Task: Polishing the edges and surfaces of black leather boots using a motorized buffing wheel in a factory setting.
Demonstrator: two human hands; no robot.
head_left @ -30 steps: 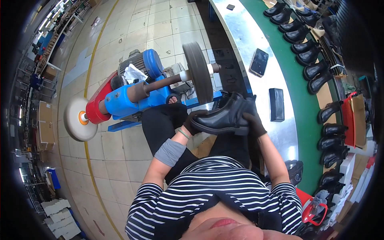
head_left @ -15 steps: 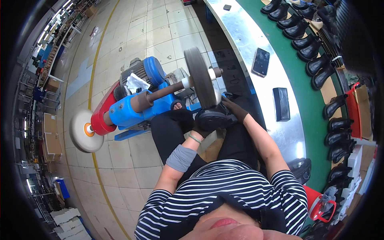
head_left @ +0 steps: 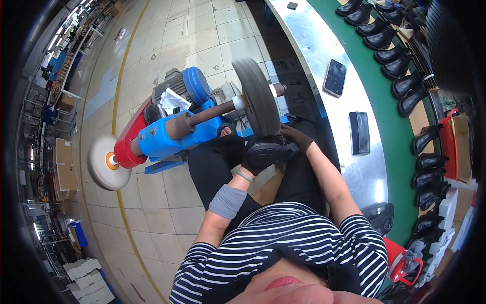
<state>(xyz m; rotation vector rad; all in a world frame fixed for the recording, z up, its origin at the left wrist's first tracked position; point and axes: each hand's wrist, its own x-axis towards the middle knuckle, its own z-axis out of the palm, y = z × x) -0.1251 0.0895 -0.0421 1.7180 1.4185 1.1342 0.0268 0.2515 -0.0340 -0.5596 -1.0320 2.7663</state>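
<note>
A black boot [head_left: 268,154] is held sole toward me under the rim of a dark buffing wheel [head_left: 257,101]. Around the boot's left end, my left hand [head_left: 250,165], in a dark glove, is closed. My right hand [head_left: 299,138], gloved as well, grips the other end, its fingers partly hidden behind the boot. The boot's far side appears to touch the wheel, though the exact contact is hidden. A brown shaft [head_left: 212,115] carries the wheel out from a blue and red machine [head_left: 161,138].
A pale round wheel [head_left: 107,161] sits at the machine's left end. Right of me, a metal bench [head_left: 336,114] bears a phone [head_left: 334,77] and a black block [head_left: 360,133]. Beyond, black boots [head_left: 394,62] line a green surface [head_left: 372,93]. A red mug [head_left: 405,266] stands near my right elbow.
The boot has turned in my hands, so more of its sole shows now. Both hands still hold it at the wheel. The view has shifted slightly.
</note>
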